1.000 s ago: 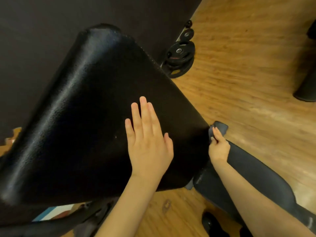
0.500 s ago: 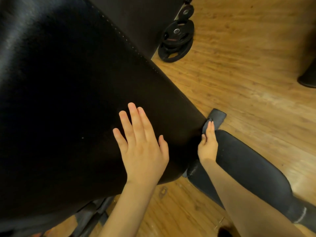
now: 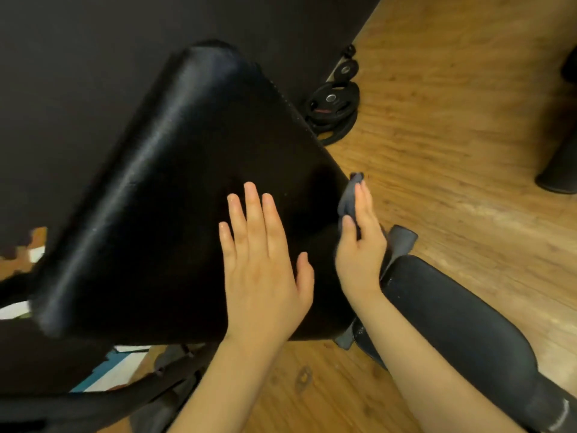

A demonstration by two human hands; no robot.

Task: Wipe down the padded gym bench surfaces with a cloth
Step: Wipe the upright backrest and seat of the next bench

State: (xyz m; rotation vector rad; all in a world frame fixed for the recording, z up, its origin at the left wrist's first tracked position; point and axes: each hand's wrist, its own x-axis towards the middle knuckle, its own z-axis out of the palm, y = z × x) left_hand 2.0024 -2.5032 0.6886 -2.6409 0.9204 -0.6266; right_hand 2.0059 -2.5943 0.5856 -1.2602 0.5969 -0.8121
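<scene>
Bench pad (image 3: 175,214): left hand (image 3: 262,267) flat on it; right hand (image 3: 359,245) seemingly pinches cloth (image 3: 349,195) at its edge.

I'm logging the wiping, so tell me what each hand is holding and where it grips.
The right hand holds the grey cloth by its middle, against the bench pad's edge. The left hand rests flat, holding nothing.

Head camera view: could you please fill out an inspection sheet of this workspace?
Surface: black padded backrest, tilted, glossy.
Job's things: grey cloth at the backrest's right side edge; second black pad lower right.
Clutter: weight plates on the floor by the wall.
Hands: left hand flat on the backrest; right hand holds the cloth against the edge.
Cables: nothing seen.
Surroundings: wood floor, dark wall.
</scene>
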